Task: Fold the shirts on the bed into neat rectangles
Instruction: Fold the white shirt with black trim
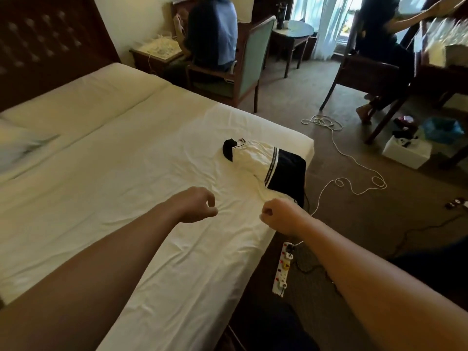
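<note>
A white and navy shirt (266, 160) lies folded into a compact shape near the right edge of the bed (126, 153), its black collar pointing away from me. My right hand (281, 215) is a closed fist right at the shirt's near corner; whether it pinches any fabric I cannot tell. My left hand (196, 205) hovers over the bare sheet to the left of the shirt, fingers loosely curled with a gap to the thumb and nothing in them.
A power strip (283, 267) and white cable (354, 173) lie on the carpet beside the bed. Two people sit on chairs (253, 59) at the back, with a round table (296, 31), a white box (405, 153) and a dark headboard (50, 41).
</note>
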{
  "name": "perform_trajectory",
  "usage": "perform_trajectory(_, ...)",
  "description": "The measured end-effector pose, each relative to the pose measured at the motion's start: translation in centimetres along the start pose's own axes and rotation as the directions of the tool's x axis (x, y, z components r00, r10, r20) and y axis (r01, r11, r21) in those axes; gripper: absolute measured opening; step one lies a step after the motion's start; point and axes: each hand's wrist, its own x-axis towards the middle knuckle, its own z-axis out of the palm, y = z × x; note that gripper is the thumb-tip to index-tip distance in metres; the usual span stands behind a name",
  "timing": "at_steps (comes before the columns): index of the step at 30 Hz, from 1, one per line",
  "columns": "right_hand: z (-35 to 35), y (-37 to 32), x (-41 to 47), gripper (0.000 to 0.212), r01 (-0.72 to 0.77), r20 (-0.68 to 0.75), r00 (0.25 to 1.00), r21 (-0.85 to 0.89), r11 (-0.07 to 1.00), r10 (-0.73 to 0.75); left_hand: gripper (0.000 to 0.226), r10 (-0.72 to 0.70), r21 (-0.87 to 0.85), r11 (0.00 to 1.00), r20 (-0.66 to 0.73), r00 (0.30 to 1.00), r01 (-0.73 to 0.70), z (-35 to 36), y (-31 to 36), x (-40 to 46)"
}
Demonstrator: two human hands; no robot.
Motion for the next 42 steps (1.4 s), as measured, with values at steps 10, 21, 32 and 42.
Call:
perform_trajectory(10,-3.2,2.8,18.6,0.024,0.049,0.046,0.998,0.047,0.998,-0.051,0.028,-0.105,-0.061,0.993,-0.006,0.994,0.104,-5.9,-3.6,13.6)
perform_trajectory(21,2.0,7.5,41.5,0.027,-0.046,0.262,0.964,0.015,0.999,0.041,0.035,-0.276,-0.091,0.953,0.124,0.953,0.288,-5.3,-10.4,30.3)
perform_trajectory(32,12.5,11.0,55.7,0.024,-0.116,0.277,0.951,-0.096,0.989,0.138,0.021,-0.405,-0.294,0.855,0.136,0.904,0.427,2.2,-18.8,39.8)
perform_trajectory(42,12.4,13.3,58.3,0.012,-0.232,0.197,0.954,0.009,0.973,0.226,0.016,-0.419,-0.301,0.834,0.200,0.886,0.462,5.6,-19.9,41.9)
